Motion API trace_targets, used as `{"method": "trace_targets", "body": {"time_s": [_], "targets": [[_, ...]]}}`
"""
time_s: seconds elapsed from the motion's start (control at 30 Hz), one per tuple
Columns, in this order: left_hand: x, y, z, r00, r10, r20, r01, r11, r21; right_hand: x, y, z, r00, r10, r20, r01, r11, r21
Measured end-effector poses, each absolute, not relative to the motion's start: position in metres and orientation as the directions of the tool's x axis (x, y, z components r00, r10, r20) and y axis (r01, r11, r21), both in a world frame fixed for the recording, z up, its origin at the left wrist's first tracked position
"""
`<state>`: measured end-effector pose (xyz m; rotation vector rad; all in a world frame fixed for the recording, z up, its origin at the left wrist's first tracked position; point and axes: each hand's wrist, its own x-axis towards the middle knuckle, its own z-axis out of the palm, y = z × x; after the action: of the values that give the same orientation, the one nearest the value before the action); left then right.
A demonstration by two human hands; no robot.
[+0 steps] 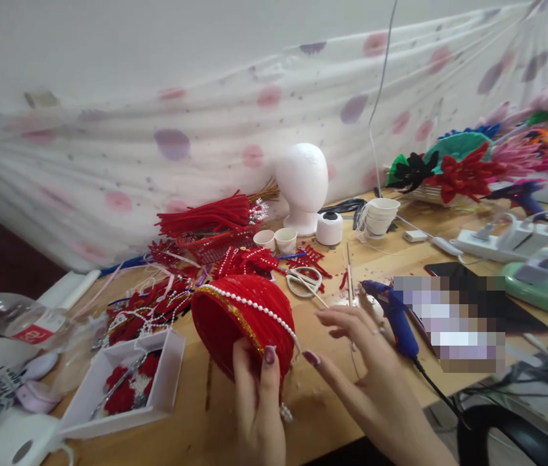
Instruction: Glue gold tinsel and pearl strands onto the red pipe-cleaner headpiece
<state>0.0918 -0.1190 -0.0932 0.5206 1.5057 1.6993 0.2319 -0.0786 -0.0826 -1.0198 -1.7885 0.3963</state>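
Note:
A red velvety cap-shaped headpiece (267, 304) is tilted with its hollow side toward the left. Gold trim and a string of white pearl beads (249, 303) run along its edge. My left hand (259, 401) grips the rim, thumb outside and fingers inside the hollow. Just right of the headpiece is my right hand (376, 375), its fingers apart with nothing visible between them. Beyond that hand lies a blue glue gun (398, 317) on the wooden table (322, 414). A small pearl cluster (285, 413) hangs below the headpiece, beside my left hand.
A white foam head (303, 184) stands at the back beside a red basket (216, 243) of red stems. On the left are a white box (170, 382) with red flowers and a plastic bottle (16, 317). Rightward are paper cups (379, 217), a power strip (502, 243) and cables.

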Motion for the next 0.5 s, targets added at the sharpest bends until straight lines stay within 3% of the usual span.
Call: {"method": "trace_targets", "body": {"time_s": [0.17, 0.33, 0.5], "targets": [[0.103, -0.123, -0.083, -0.596, 0.773, -0.216, -0.367, -0.023, 0.93, 0.202, -0.067, -0.085, -0.166, 0.788, 0.593, 0.305, 0.612, -0.729], [0.107, -0.123, -0.093, -0.616, 0.764, -0.189, -0.387, -0.085, 0.918, 0.201, -0.059, -0.09, -0.055, 0.812, 0.581, 0.322, 0.565, -0.759], [0.111, -0.132, -0.115, -0.615, 0.778, -0.13, -0.35, -0.122, 0.929, 0.203, -0.06, -0.092, -0.168, 0.8, 0.576, 0.344, 0.595, -0.726]]}}
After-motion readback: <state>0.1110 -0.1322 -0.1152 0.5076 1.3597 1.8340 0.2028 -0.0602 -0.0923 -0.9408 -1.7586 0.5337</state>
